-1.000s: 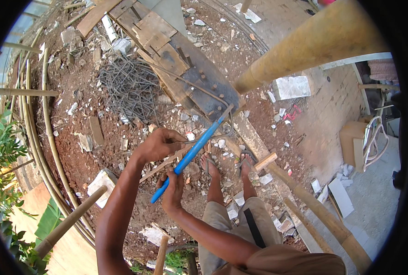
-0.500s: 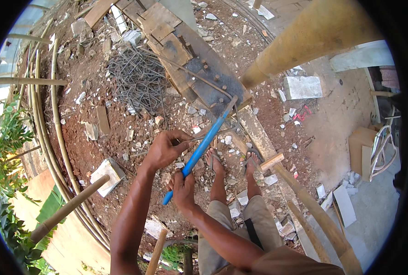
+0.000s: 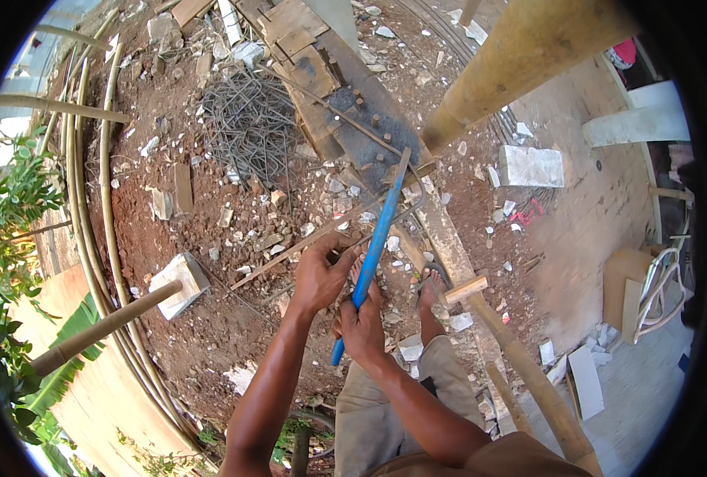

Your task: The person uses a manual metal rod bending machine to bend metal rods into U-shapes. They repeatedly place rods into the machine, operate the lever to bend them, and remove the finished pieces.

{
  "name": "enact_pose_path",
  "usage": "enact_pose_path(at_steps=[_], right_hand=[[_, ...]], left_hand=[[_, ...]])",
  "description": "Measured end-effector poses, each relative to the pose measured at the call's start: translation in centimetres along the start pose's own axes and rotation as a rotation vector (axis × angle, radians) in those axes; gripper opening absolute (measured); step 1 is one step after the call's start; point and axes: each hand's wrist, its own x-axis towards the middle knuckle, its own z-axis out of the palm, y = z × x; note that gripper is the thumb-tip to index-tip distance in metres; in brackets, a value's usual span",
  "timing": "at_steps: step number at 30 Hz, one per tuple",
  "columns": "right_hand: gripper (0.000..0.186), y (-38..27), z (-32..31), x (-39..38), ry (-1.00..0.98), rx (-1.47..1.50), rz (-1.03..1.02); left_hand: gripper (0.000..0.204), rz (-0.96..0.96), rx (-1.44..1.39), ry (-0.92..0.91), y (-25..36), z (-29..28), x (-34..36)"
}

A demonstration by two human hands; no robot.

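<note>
My right hand is closed around the lower part of a blue-handled rebar bending bar. The bar's bare metal head meets a thin steel rod at the near end of a wooden bench studded with short pegs. This rod lies along the bench top, curves round past the bar's head and comes back toward me. Its near end reaches my left hand, where thumb and fingers pinch it just left of the blue bar.
A tangled heap of bent steel rods lies left of the bench. A thick bamboo pole slants across the upper right. Bamboo and a timber plank run beside my feet. Broken rubble covers the soil; a pale block sits right.
Both hands and the bar's lower end have shifted right in the picture, and the bar stands steeper. The whole scene has also shifted slightly. Both grips are kept.
</note>
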Motion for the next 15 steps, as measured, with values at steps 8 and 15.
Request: enact_pose_path(at_steps=[8,15], right_hand=[[0.010,2.0,4.9,-0.2,0.012,0.363,-0.012],[0.015,1.0,8.9,-0.7,0.007,0.439,-0.008]], left_hand=[[0.019,0.116,0.090,-0.091,0.0,-4.8,1.5],[0.023,0.201,0.121,-0.062,-0.1,-7.2,2.8]])
